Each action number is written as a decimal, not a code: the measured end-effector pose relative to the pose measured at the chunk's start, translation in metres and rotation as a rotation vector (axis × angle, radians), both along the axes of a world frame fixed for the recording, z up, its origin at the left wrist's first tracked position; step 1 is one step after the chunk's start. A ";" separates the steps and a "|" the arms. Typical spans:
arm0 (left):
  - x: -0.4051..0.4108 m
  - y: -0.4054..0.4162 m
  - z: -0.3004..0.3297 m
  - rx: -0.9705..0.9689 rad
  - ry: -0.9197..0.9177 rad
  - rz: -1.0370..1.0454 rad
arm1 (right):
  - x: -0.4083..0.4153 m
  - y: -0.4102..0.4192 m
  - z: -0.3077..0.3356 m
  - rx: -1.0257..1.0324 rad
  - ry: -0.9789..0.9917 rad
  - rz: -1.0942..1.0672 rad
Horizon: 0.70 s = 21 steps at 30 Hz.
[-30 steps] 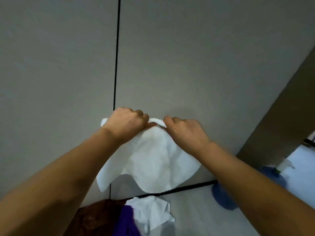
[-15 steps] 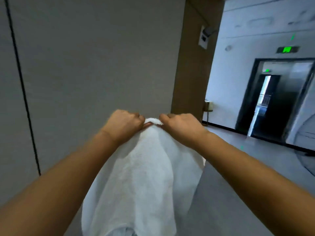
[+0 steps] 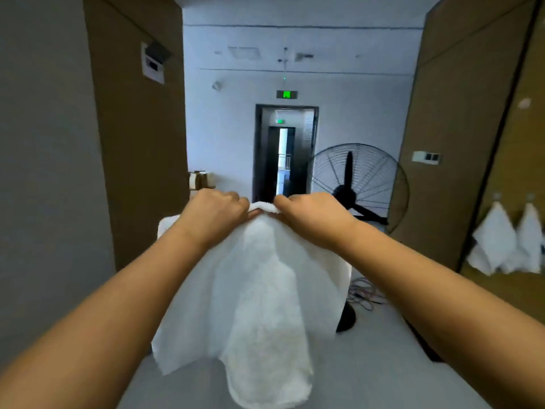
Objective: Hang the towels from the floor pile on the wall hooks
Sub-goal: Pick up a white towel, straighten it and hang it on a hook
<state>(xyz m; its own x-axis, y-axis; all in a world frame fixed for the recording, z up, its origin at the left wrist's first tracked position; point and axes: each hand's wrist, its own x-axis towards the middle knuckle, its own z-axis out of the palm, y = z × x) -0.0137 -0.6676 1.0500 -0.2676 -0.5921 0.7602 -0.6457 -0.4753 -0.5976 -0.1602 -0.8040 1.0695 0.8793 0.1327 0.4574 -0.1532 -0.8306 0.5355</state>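
Observation:
A white towel (image 3: 259, 290) hangs down in front of me, bunched at its top edge. My left hand (image 3: 213, 214) grips that top edge from the left and my right hand (image 3: 311, 215) grips it from the right, knuckles almost touching. On the brown wall at the far right, two white towels (image 3: 492, 243) (image 3: 530, 240) hang from small wall hooks (image 3: 497, 197). The floor pile is out of view.
A large black standing fan (image 3: 354, 187) stands ahead on the right, with loose cables (image 3: 364, 293) on the floor by its base. A dark doorway (image 3: 284, 154) lies straight ahead under a green exit sign. Brown wall panels flank the corridor; a cardboard box (image 3: 200, 180) sits at left.
My view has swung right, from the grey wall and floor pile to the corridor. Both hands keep the same hold on the towel's top edge, now raised at chest height.

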 end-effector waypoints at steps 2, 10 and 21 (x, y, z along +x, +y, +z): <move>-0.036 -0.066 -0.009 -0.014 0.020 -0.120 | -0.052 -0.048 -0.004 0.009 0.009 -0.126; -0.212 -0.276 -0.024 -0.022 0.040 -0.514 | -0.257 -0.190 -0.016 0.013 0.051 -0.552; -0.382 -0.452 -0.033 0.091 0.039 -0.905 | -0.429 -0.286 -0.038 0.105 0.022 -0.951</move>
